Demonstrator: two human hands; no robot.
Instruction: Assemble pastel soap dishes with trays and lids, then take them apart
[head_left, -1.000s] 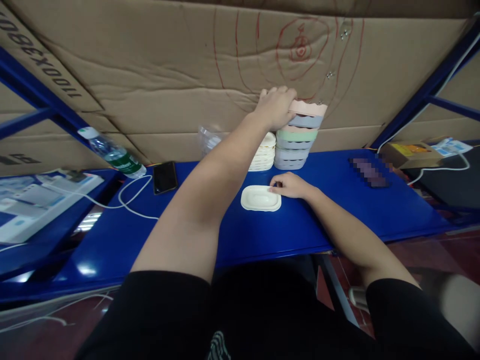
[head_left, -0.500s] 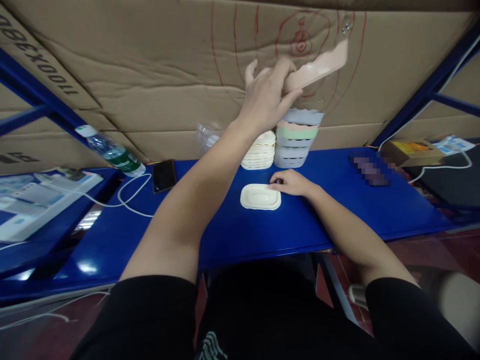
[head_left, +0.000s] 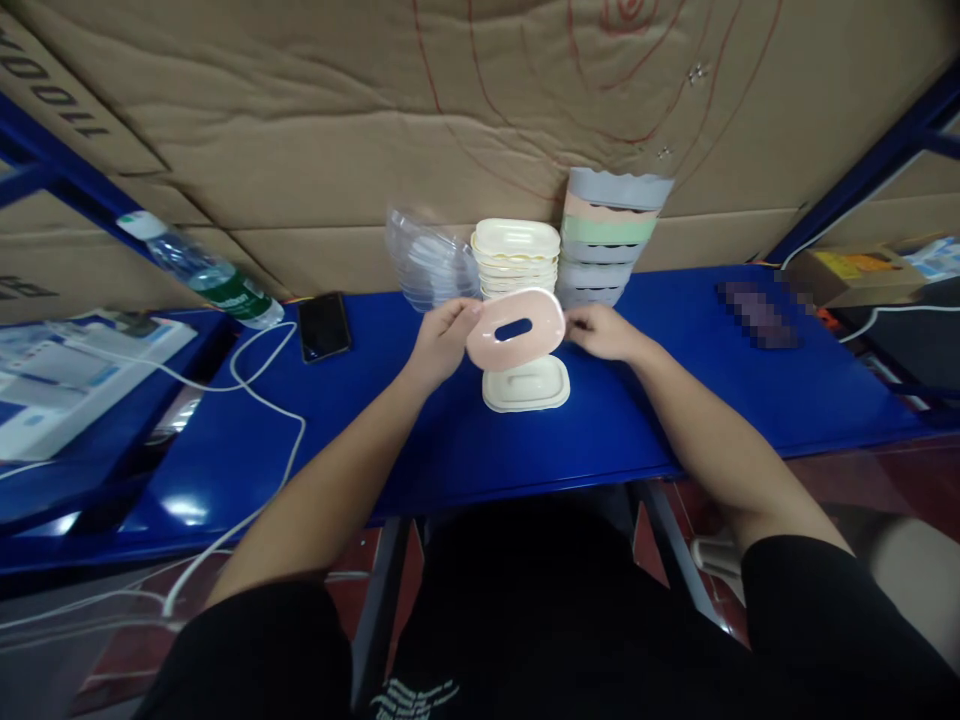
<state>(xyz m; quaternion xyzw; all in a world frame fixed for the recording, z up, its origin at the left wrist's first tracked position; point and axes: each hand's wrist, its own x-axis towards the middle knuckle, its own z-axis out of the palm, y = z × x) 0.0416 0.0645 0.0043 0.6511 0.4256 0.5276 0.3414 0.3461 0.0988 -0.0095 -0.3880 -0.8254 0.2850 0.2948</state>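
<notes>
A pink oval plastic shell [head_left: 491, 350] with a long slot through its middle is tilted in the air in the head view. My left hand [head_left: 444, 343] pinches its left end. At the opposite end, the curled fingers of my right hand [head_left: 600, 332] grip the edge. Just below it, a cream oval dish-like piece [head_left: 526, 393] lies on the blue table, its back edge partly covered by the shell. Behind my hands stand a stack of cream pieces [head_left: 517, 240] and a taller stack of grey, pink and green shells [head_left: 611, 230].
Clear plastic pieces [head_left: 431, 265] lean left of the cream stack. On the left are a phone [head_left: 324, 327], a water bottle [head_left: 206, 275] and a white cable [head_left: 300, 430]. A small cardboard box [head_left: 847, 275] sits at the right. Cardboard [head_left: 300, 120] walls the back.
My left hand has taken the pink shell off the top of the tall stack and brought it down over the cream piece. My right hand has moved from the cream piece to the shell.
</notes>
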